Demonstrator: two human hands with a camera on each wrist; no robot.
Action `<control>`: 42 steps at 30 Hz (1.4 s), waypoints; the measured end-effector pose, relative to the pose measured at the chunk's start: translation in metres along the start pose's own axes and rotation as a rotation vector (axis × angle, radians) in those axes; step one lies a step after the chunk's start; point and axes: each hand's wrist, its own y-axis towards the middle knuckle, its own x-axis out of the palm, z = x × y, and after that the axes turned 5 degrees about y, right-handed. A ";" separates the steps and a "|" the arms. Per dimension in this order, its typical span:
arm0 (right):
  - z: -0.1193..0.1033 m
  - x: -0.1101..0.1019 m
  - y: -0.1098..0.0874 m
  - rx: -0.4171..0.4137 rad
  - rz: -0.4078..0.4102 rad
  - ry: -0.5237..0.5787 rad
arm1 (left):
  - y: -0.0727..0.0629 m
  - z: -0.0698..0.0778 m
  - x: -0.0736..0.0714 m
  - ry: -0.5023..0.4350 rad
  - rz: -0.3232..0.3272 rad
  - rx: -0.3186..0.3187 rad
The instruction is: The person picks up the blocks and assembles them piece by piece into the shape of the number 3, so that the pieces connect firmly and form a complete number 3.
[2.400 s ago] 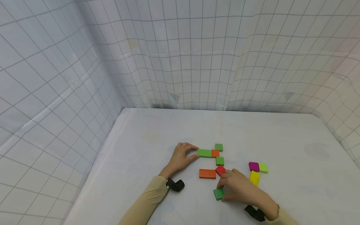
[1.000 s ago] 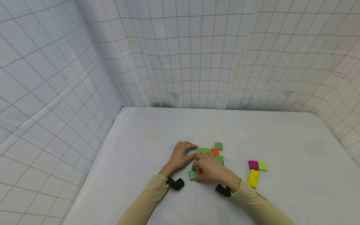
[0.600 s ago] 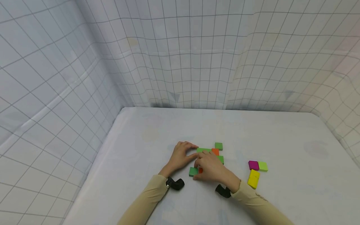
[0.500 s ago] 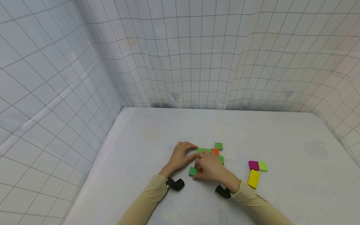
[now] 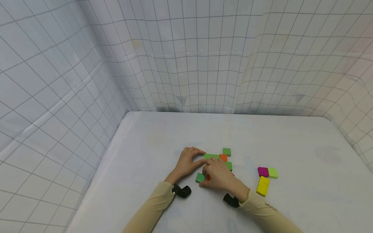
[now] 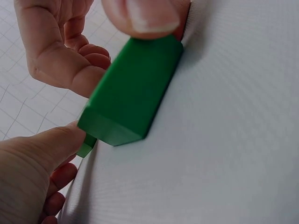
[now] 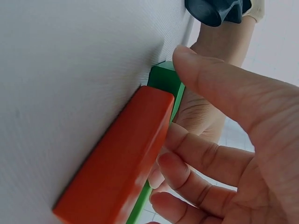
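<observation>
My left hand (image 5: 186,161) holds the left end of a long light green block (image 5: 211,156) between thumb and index finger. Just in front of it, my right hand (image 5: 220,174) pinches a green square block (image 5: 200,177) at the left end of a long orange block (image 5: 208,177). In the right wrist view, the green square (image 7: 163,79) sits against the end of the orange block (image 7: 121,154), with the thumb right at its edge. The right hand covers most of the orange block and nearly all of a red square in the head view.
An orange square (image 5: 223,157) adjoins the light green block, with one green square (image 5: 226,151) behind it and another green square (image 5: 229,166) in front. Farther right on the white table (image 5: 163,136) lie a purple block (image 5: 263,171), a lime block (image 5: 273,172) and a yellow block (image 5: 263,186).
The right hand has carried the green square leftward and away from me to the orange block's left end, then straightened it there. The left hand has stayed in place.
</observation>
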 end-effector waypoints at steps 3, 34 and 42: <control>0.000 0.000 -0.001 -0.002 0.009 -0.003 | 0.000 0.000 0.000 -0.002 -0.007 -0.012; -0.003 0.002 -0.005 0.030 0.017 -0.013 | -0.001 -0.002 0.002 -0.008 -0.003 0.012; -0.003 0.001 -0.005 0.038 0.009 -0.010 | 0.000 -0.002 0.001 0.004 0.005 0.023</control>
